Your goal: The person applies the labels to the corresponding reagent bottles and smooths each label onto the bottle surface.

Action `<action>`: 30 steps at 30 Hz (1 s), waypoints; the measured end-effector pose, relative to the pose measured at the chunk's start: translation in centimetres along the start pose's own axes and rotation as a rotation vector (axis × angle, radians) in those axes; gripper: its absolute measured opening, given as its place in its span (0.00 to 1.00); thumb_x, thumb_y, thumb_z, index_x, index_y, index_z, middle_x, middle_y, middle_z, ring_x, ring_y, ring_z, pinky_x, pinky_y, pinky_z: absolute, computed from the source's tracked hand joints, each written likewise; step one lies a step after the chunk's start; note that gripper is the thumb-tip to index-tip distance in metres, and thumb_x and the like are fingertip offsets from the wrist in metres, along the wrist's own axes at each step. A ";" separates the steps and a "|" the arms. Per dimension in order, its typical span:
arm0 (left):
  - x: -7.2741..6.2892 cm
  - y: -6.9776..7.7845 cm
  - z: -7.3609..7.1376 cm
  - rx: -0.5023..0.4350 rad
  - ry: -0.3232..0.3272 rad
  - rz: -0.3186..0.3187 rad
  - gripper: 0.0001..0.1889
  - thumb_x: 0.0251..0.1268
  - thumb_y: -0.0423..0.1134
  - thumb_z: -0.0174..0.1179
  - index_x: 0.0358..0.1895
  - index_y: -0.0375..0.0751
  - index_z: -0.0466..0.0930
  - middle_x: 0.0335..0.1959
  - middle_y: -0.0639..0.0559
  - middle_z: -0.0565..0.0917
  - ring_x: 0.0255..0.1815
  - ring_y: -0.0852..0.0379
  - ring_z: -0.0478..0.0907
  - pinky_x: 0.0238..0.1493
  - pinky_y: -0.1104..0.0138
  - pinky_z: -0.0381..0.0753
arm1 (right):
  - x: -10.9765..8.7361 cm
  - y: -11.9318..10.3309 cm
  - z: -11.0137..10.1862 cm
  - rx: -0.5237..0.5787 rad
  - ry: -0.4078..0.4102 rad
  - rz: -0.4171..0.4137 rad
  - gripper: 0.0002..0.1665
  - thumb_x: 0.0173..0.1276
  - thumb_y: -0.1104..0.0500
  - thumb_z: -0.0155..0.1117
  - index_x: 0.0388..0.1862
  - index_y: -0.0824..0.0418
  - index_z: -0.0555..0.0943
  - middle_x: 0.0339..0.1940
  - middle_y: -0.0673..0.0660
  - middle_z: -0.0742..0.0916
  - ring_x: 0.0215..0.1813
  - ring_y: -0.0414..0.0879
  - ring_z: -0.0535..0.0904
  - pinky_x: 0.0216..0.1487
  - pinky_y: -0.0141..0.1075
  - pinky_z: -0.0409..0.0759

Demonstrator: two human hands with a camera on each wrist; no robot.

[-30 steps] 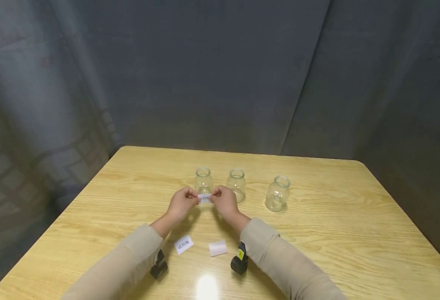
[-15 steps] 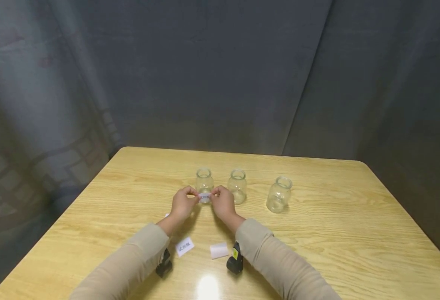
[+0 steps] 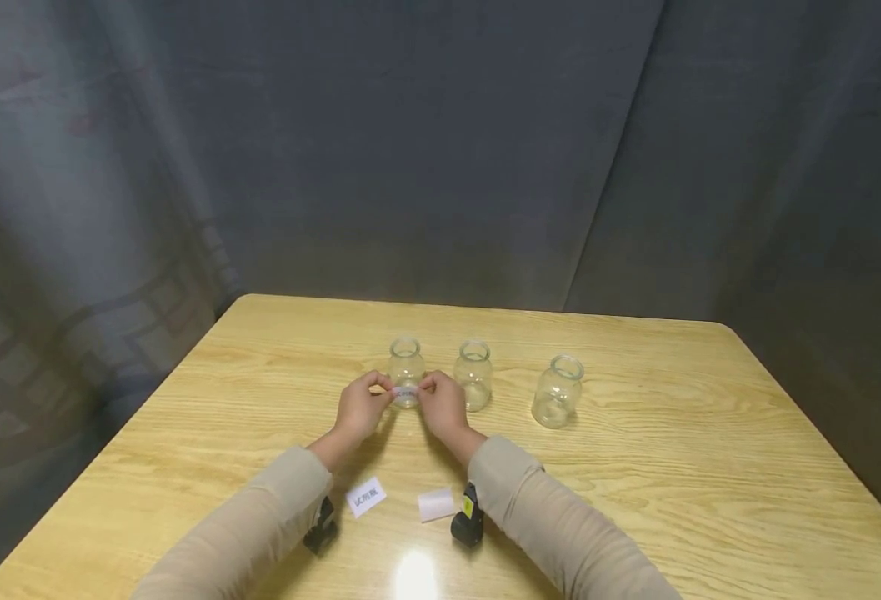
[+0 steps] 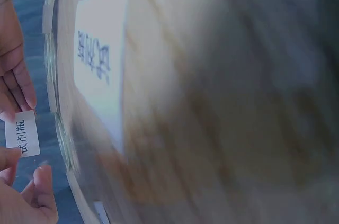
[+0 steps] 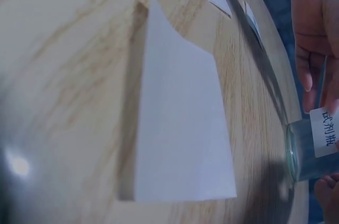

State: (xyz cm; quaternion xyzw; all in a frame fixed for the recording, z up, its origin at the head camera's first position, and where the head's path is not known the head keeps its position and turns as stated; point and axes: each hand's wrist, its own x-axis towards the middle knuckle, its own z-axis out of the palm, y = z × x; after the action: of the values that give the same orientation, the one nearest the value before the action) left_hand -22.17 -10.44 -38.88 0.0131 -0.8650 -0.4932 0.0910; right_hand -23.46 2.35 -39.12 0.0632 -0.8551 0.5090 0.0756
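Three clear glass jars stand upright in a row: a left jar [image 3: 406,360], a middle jar [image 3: 473,383] and a right jar [image 3: 557,395]. A small white label [image 3: 406,392] with printed characters lies across the front of the left jar's lower wall. My left hand [image 3: 360,408] pinches the label's left end between thumb and finger. At its right end, my right hand [image 3: 443,408] does the same. The right wrist view shows the label [image 5: 323,133] over the glass of the left jar [image 5: 299,152], with fingers at both ends.
On the wooden table [image 3: 673,433], nearer me, lie a printed label [image 3: 366,497] and a plain white paper piece [image 3: 436,505], slightly bent. Another white label [image 5: 253,23] shows in the right wrist view. Black wrist cameras [image 3: 468,518] hang under the sleeves.
Both hands have shifted slightly forward, bringing the label from just in front of the left jar onto its lower wall. The jars and loose papers stay in place.
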 end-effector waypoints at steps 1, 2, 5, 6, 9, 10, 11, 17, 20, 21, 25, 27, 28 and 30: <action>0.0 0.0 -0.1 -0.003 0.005 0.005 0.03 0.50 0.28 0.59 0.26 0.36 0.73 0.47 0.38 0.75 0.35 0.45 0.78 0.26 0.67 0.78 | 0.0 0.0 0.0 0.002 -0.002 -0.006 0.02 0.53 0.69 0.60 0.26 0.68 0.76 0.43 0.64 0.80 0.44 0.55 0.75 0.39 0.38 0.76; 0.0 -0.1 -0.1 -0.010 0.009 0.007 0.03 0.51 0.28 0.58 0.26 0.36 0.73 0.46 0.37 0.75 0.36 0.44 0.77 0.27 0.66 0.78 | 0.0 0.0 0.1 0.002 -0.005 -0.009 0.03 0.54 0.68 0.60 0.26 0.68 0.75 0.44 0.64 0.80 0.45 0.56 0.75 0.40 0.38 0.76; -0.1 -0.1 -0.2 -0.021 0.012 0.009 0.03 0.51 0.28 0.58 0.26 0.35 0.73 0.46 0.37 0.75 0.38 0.43 0.76 0.31 0.65 0.78 | -0.1 0.0 0.2 -0.001 -0.006 -0.016 0.05 0.53 0.67 0.61 0.24 0.67 0.74 0.43 0.64 0.80 0.45 0.56 0.75 0.40 0.38 0.76; -0.1 -0.2 -0.2 -0.026 0.011 0.011 0.03 0.51 0.27 0.57 0.26 0.35 0.73 0.46 0.36 0.74 0.39 0.42 0.76 0.32 0.64 0.78 | -0.1 0.0 0.2 -0.004 0.000 -0.018 0.05 0.53 0.66 0.62 0.23 0.66 0.74 0.42 0.64 0.80 0.44 0.56 0.75 0.39 0.38 0.76; -0.2 -0.3 -0.1 -0.039 0.009 0.008 0.02 0.52 0.27 0.57 0.27 0.34 0.73 0.46 0.35 0.74 0.41 0.42 0.75 0.35 0.63 0.78 | -0.1 0.2 0.3 -0.015 0.024 -0.025 0.08 0.51 0.65 0.64 0.21 0.65 0.73 0.40 0.63 0.81 0.43 0.55 0.76 0.37 0.36 0.76; -0.1 -0.4 -0.1 -0.041 0.010 0.012 0.02 0.51 0.27 0.57 0.28 0.33 0.73 0.45 0.35 0.75 0.41 0.42 0.75 0.36 0.63 0.78 | -0.1 0.2 0.4 -0.021 0.032 -0.031 0.08 0.51 0.65 0.64 0.21 0.64 0.73 0.38 0.63 0.81 0.40 0.54 0.77 0.34 0.36 0.76; -0.1 -0.5 -0.1 -0.039 0.009 0.019 0.02 0.51 0.27 0.57 0.28 0.33 0.74 0.43 0.36 0.76 0.41 0.43 0.75 0.37 0.63 0.77 | -0.1 0.3 0.4 -0.023 0.032 -0.030 0.08 0.50 0.64 0.64 0.22 0.64 0.73 0.37 0.63 0.82 0.39 0.54 0.77 0.34 0.36 0.76; 0.6 -0.9 -0.7 -0.034 -0.042 0.027 0.04 0.49 0.28 0.60 0.28 0.33 0.75 0.36 0.42 0.78 0.38 0.48 0.75 0.39 0.64 0.76 | 0.3 0.1 0.3 0.037 -0.002 -0.003 0.22 0.50 0.65 0.65 0.43 0.70 0.69 0.38 0.63 0.80 0.41 0.53 0.76 0.40 0.38 0.75; 1.1 -1.1 -1.2 -0.033 -0.092 0.016 0.08 0.47 0.29 0.61 0.31 0.33 0.73 0.36 0.44 0.77 0.39 0.49 0.74 0.39 0.65 0.76 | 0.4 0.0 0.2 0.051 -0.030 -0.001 0.31 0.48 0.66 0.66 0.51 0.72 0.67 0.39 0.64 0.80 0.42 0.53 0.75 0.41 0.38 0.75; 1.2 -1.2 -1.4 -0.042 -0.114 0.014 0.10 0.47 0.29 0.61 0.33 0.32 0.72 0.36 0.44 0.77 0.39 0.49 0.74 0.40 0.64 0.76 | 0.5 0.0 0.1 0.044 -0.038 -0.004 0.31 0.48 0.65 0.66 0.52 0.73 0.67 0.39 0.63 0.80 0.41 0.53 0.75 0.41 0.38 0.75; 1.9 -1.4 -2.0 -0.045 -0.198 0.021 0.20 0.48 0.32 0.62 0.45 0.31 0.68 0.39 0.43 0.75 0.42 0.48 0.72 0.42 0.63 0.75 | 0.5 0.1 0.1 -0.001 -0.069 -0.019 0.31 0.49 0.63 0.66 0.52 0.71 0.69 0.40 0.65 0.79 0.43 0.54 0.75 0.43 0.40 0.75; 2.1 -1.5 -2.2 -0.033 -0.229 0.032 0.22 0.48 0.33 0.62 0.48 0.31 0.68 0.40 0.42 0.75 0.42 0.48 0.72 0.42 0.63 0.75 | 0.5 0.3 0.1 -0.005 -0.086 -0.014 0.31 0.50 0.62 0.65 0.53 0.71 0.68 0.44 0.67 0.78 0.47 0.56 0.74 0.46 0.41 0.74; 2.2 -1.5 -2.2 -0.020 -0.239 0.040 0.23 0.48 0.34 0.62 0.48 0.32 0.68 0.41 0.43 0.75 0.42 0.48 0.72 0.42 0.63 0.75 | 0.4 0.3 0.1 -0.002 -0.091 -0.010 0.31 0.50 0.61 0.65 0.53 0.71 0.68 0.46 0.68 0.77 0.49 0.57 0.73 0.47 0.41 0.73; 2.3 -1.6 -2.2 -0.003 -0.259 0.065 0.21 0.48 0.35 0.62 0.47 0.32 0.70 0.41 0.42 0.75 0.43 0.48 0.73 0.42 0.63 0.75 | 0.3 0.4 0.1 0.019 -0.101 0.001 0.32 0.51 0.61 0.64 0.54 0.70 0.67 0.48 0.68 0.76 0.51 0.57 0.72 0.49 0.42 0.72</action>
State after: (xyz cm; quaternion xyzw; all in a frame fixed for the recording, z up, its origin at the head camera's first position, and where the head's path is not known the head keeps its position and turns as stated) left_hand -24.11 -13.40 -38.78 -0.0785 -0.8689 -0.4887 -0.0055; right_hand -23.83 2.48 -39.47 0.0889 -0.8530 0.5133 0.0315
